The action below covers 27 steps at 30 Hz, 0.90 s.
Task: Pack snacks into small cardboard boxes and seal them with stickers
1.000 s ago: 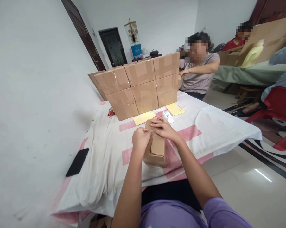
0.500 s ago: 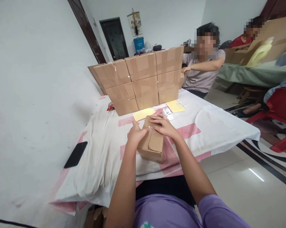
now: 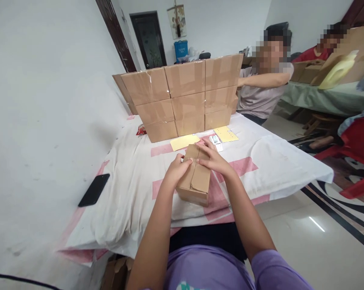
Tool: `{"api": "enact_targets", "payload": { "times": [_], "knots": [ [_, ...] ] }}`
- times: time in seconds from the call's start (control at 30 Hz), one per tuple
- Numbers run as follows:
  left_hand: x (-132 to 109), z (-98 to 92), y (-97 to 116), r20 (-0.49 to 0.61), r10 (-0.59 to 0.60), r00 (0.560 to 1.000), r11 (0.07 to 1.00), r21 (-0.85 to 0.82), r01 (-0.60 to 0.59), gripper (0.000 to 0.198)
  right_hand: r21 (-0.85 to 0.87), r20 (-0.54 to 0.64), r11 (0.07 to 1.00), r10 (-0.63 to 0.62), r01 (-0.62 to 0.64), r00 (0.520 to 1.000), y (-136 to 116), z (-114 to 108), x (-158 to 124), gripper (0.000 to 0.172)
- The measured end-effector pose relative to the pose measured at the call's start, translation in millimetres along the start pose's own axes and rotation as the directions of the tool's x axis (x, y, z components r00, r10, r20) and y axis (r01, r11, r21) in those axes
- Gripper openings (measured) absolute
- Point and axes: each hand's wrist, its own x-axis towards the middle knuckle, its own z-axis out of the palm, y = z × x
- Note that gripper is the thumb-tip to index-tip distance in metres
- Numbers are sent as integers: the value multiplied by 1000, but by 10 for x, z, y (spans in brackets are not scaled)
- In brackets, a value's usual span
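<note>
A small cardboard box stands on the cloth-covered table in front of me, its top flaps folded in and meeting along a seam. My left hand grips its left side, with the thumb on top near the seam. My right hand holds the right side, thumb beside the seam and fingers over the far right edge. Both thumbs press close together on the flaps. Just behind the box lie a yellow card and a small white item, with another yellow card to the right.
A wall of stacked cardboard boxes stands at the table's back. A black phone lies at the left on the white cloth. Behind at the right sits a person; farther off are another person and a red chair.
My right hand's fingers have slid from the top of the box to its far right edge. The view has shifted slightly. The person behind has moved an arm behind the stack.
</note>
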Motion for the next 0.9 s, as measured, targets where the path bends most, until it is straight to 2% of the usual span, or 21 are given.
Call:
{"api": "enact_targets", "payload": {
  "times": [0.17,0.27,0.33,0.43,0.6,0.77,0.9],
  "knots": [
    [10,-2,-32,7,-3,1000,999,-36,4,37,97,59,992,70,-76,996,-54,-64,-42,82],
    [23,1,-49,10,-16,1000,998,-57,17,38,157,75,982,92,-103,993,-65,-83,-58,80],
    [31,3,-56,16,-24,1000,997,-72,25,38,156,55,982,98,-105,994,-56,-59,-61,78],
    [32,1,-49,46,-33,998,994,-102,38,40,139,-17,980,149,-145,989,-26,31,-79,85],
    [16,-11,-21,157,-51,986,986,-148,74,40,245,-103,940,270,-239,957,-14,172,-143,89],
    [43,-13,-56,190,-39,981,986,-152,68,43,353,-97,899,310,-259,946,-37,165,-174,80],
    [57,-9,-86,192,-27,981,987,-149,57,44,308,-113,919,292,-246,950,0,171,-185,77]
  ]
}}
